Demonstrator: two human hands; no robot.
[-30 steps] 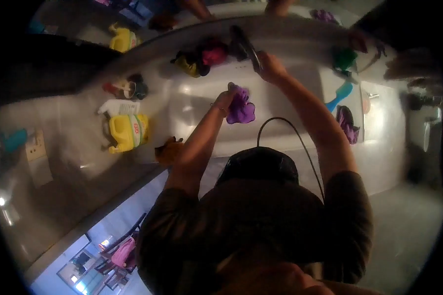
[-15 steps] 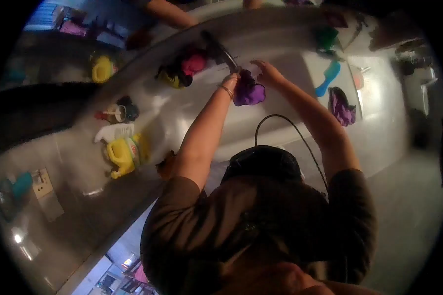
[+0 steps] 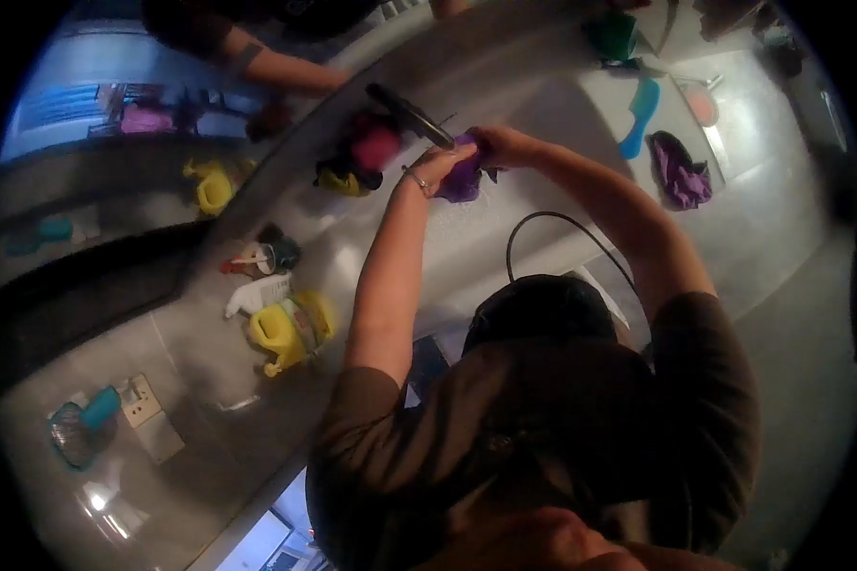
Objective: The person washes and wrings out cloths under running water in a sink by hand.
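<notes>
While both hands meet over the pale basin [image 3: 554, 116], they hold a bunched purple cloth [image 3: 461, 183] between them. The left hand [image 3: 438, 169] lies against the cloth's left side, its fingers nearly straight and pressed onto the fabric, with the thumb hard to make out; a thin bracelet [image 3: 417, 181] circles the wrist. The right hand [image 3: 503, 147] closes on the cloth's upper right side, fingers curled round the fabric, though their tips are hidden in the folds. A loose part of the cloth hangs below the two hands.

Just above the left hand's fingers is the end of a dark metal faucet [image 3: 408, 112], which slants in from the far left; I cannot tell whether it touches them. Left of the left hand sits a pinkish-red bundle [image 3: 376, 149], with a yellow-and-black bundle [image 3: 341, 181] close against it. Farther left and nearer the person are a white bottle [image 3: 259, 295] and a yellow jug [image 3: 281, 335], side by side.

Well to the right of the right hand lies a blue brush-like tool [image 3: 644, 114], with a second purple cloth [image 3: 681, 173] near it. Beyond the right hand, farther off, stands a green container [image 3: 611, 36]. A black cable [image 3: 543, 217] arcs below the right hand.
</notes>
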